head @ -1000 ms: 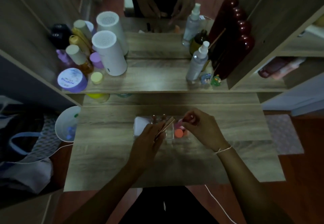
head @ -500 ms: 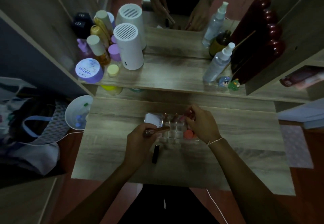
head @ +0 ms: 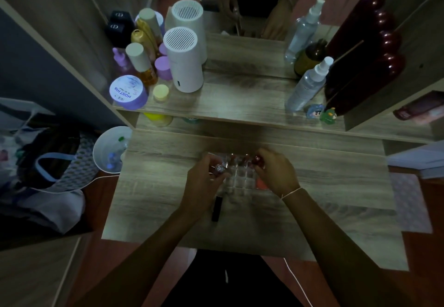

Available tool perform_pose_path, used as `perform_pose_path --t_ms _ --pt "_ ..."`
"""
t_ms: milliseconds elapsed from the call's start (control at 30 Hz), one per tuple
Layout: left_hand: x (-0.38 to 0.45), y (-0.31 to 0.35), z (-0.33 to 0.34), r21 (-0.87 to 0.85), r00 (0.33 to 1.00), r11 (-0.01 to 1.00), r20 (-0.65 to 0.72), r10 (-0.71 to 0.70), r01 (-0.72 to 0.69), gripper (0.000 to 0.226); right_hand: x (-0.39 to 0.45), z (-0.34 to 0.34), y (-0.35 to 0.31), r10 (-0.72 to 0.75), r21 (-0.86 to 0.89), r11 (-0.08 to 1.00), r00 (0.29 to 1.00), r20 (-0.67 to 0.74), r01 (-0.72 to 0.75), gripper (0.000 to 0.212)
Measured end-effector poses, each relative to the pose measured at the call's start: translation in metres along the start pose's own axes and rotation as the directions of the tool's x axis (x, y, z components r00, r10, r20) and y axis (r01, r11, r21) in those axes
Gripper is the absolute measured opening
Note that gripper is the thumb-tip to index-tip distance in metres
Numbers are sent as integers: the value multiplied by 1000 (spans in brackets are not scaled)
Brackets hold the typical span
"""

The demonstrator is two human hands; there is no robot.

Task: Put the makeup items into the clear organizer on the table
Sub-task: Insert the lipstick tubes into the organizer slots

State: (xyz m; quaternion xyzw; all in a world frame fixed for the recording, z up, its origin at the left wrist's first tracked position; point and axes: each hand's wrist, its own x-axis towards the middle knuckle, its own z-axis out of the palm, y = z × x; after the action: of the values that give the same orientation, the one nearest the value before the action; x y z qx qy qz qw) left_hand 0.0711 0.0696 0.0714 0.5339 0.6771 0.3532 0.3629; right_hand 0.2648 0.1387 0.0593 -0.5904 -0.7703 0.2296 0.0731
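1. Nearest the person, a black tube (head: 217, 208) lies flat on the table (head: 153, 201), just below the left hand (head: 204, 184) and outside the clear organizer (head: 242, 179).
2. The left hand's fingers (head: 216, 173) are curled round a small shiny-capped item (head: 219, 168) at the organizer's left edge; what it is cannot be told in this dim light.
3. The right hand (head: 276, 174) pinches a small red item (head: 257, 160) over the far right cells.
4. Risk: the cells are narrow and the light poor, so an item could catch a divider and tip, or a wrist could roll the black tube off the table.
5. Just under the right fingers, an orange item (head: 260, 183) sits in the organizer; several cells beside it look empty.
6. Farther left, a white bowl (head: 105, 148) holds small bits.
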Motion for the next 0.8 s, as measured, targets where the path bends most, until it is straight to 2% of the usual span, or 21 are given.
perform_pose_path --t_ms 167,533,800 --pt "3 4 10 4 999 1000 23 -24 24 37 0 1 0 -2 -18 1000 1000 -4 2 14" --pt "4 10 22 79 999 996 33 41 -43 13 -2 2 -1 33 1 999 999 0 -33 21" --pt "6 4 30 97 1000 995 1 6 -6 7 -3 0 -4 62 22 998 998 -2 -62 21"
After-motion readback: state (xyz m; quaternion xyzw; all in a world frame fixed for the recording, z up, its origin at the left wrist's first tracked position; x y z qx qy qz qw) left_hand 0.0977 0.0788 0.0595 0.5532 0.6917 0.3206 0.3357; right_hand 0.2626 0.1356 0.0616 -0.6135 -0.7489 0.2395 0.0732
